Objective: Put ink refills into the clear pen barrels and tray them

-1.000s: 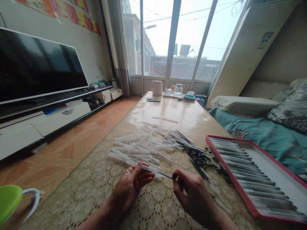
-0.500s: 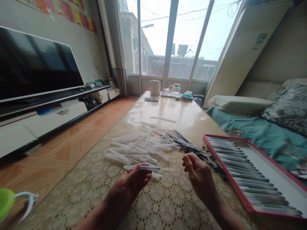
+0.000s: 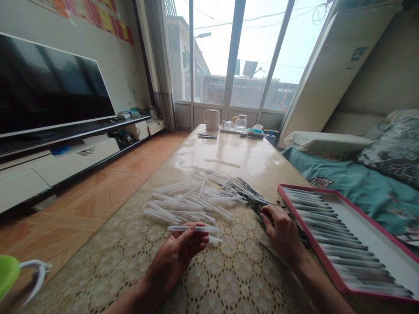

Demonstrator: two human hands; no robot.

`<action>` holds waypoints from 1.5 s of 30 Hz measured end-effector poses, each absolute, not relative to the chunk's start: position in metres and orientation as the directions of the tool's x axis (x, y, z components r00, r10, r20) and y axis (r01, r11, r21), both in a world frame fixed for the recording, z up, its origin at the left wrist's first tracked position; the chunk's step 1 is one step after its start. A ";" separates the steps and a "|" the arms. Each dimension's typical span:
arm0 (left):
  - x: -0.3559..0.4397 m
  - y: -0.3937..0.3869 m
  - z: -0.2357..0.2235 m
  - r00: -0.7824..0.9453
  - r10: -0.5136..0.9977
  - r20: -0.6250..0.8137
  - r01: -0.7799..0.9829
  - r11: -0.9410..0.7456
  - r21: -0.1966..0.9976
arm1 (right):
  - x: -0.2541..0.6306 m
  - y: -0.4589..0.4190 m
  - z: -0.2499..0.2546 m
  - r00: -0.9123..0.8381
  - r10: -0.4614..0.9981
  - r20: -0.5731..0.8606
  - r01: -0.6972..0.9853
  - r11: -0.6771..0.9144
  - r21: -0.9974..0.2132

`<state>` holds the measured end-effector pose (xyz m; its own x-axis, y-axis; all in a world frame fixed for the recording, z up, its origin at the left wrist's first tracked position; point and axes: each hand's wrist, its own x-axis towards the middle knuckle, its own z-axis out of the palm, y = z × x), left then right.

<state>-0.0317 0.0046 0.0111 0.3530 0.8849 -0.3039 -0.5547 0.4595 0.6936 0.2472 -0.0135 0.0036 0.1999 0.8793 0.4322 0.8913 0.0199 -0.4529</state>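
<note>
My left hand pinches a whitish pen barrel level between thumb and fingers. Beside it lies a loose heap of similar translucent white barrels. My right hand is at the edge of a pile of thin pen refills and small black parts. Its fingers are curled, and what they grip, if anything, is hidden. A thin dark stick slants out from beneath that hand; whether it is held, I cannot tell. To the right, a red-rimmed box holds a row of pens with dark ends.
These things rest on a long table with a patterned cover. One white barrel lies farther off. A beige jug, a glass pitcher and a tissue pack stand at the far end. A green and white object sits lower left.
My right hand has moved right and slightly down onto the black parts. A thin dark stick now shows beneath it. The dark tip at the left-hand barrel's right end no longer shows.
</note>
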 end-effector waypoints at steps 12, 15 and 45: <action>-0.029 0.005 0.015 0.371 0.878 -0.303 -0.503 0.464 0.729 | 0.147 -0.034 0.030 0.052 0.995 0.089 0.136 0.082 -0.987; -0.029 0.005 0.015 0.364 0.880 -0.305 -0.508 0.462 0.727 | 0.145 -0.030 0.030 0.048 0.993 0.111 0.145 0.103 -0.984; -0.029 0.005 0.009 0.418 0.880 -0.226 -0.407 0.404 0.819 | 0.150 -0.037 0.011 -0.076 0.977 0.200 0.514 0.211 -0.832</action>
